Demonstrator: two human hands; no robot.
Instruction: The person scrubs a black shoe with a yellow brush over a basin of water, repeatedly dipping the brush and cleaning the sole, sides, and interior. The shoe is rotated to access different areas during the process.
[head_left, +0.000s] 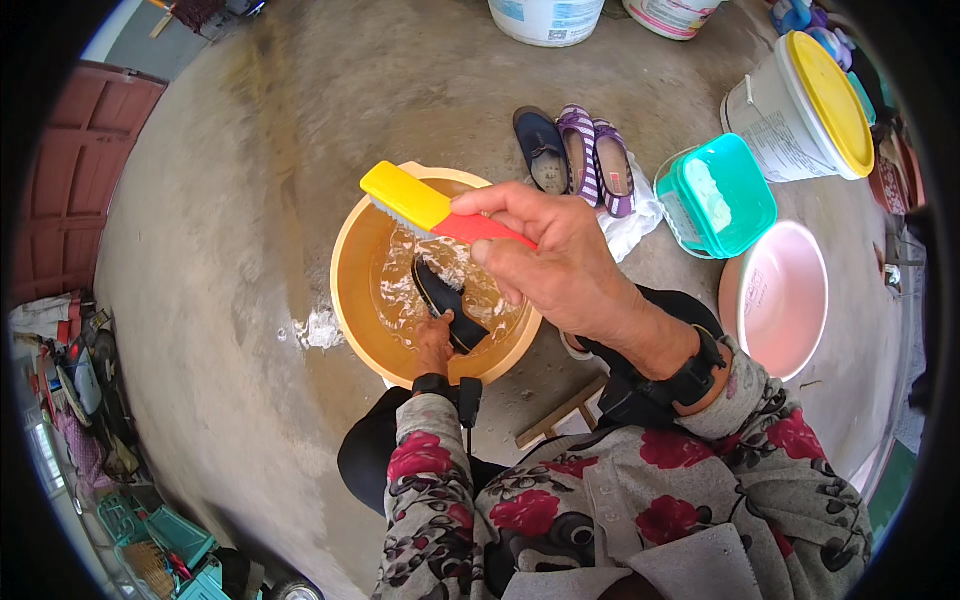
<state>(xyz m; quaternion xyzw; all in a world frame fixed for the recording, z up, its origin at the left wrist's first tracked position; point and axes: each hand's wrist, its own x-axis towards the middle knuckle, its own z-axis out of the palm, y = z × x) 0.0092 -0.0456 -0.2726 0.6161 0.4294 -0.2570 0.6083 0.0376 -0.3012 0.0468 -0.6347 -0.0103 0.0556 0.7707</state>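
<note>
My right hand (559, 259) grips the red handle of a scrubbing brush (409, 196), raised above an orange plastic basin (352, 330). The brush has a yellow back, and its pale bristles face down. Inside the basin, which holds rippling water, my left hand (435, 336) grasps a dark cloth shoe (448, 304) near one end. The shoe lies tilted with its sole edge to the left. Part of the basin's right side is hidden behind my right hand.
Beyond the basin stand a dark blue shoe (541, 150) and a pair of purple striped flats (592, 161) beside a white plastic bag (634, 217). To the right are a teal tub (686, 214), a pink basin (784, 300) and a yellow-lidded bucket (776, 120). A wooden-framed object (562, 416) lies near my legs.
</note>
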